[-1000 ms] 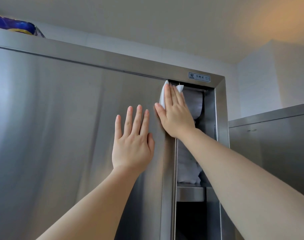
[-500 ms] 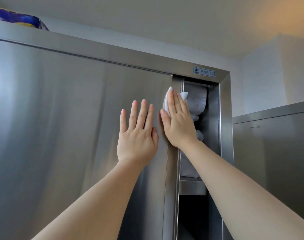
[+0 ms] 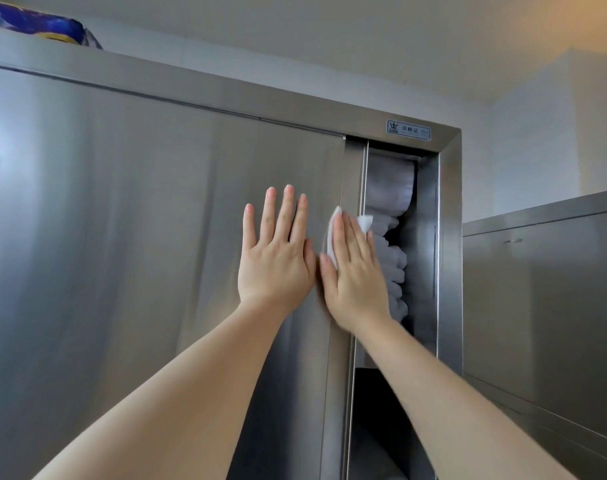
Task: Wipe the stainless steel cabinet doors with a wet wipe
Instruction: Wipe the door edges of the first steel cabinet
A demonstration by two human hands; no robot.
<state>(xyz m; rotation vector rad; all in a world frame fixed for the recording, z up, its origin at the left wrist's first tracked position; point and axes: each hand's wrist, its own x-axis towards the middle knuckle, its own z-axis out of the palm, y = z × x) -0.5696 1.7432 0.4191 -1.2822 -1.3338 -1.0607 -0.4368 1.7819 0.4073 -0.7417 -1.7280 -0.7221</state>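
Note:
A tall stainless steel cabinet door [image 3: 122, 237] fills the left and middle of the view. My left hand [image 3: 276, 261] lies flat on the door with straight fingers. Just to its right, my right hand [image 3: 355, 271] presses a white wet wipe [image 3: 331, 237] flat against the door's right edge strip. The wipe shows above and beside my fingers; most of it is hidden under the palm.
The door is slid partly aside, leaving a narrow gap with stacked grey cloth [image 3: 392, 258] on a shelf inside. A blue package [image 3: 42, 27] sits on the cabinet top. A lower steel cabinet [image 3: 544, 289] stands at right. A label [image 3: 408, 129] marks the frame.
My right hand has slid the wipe down the door's edge from the top corner. My left hand stays flat on the door beside it.

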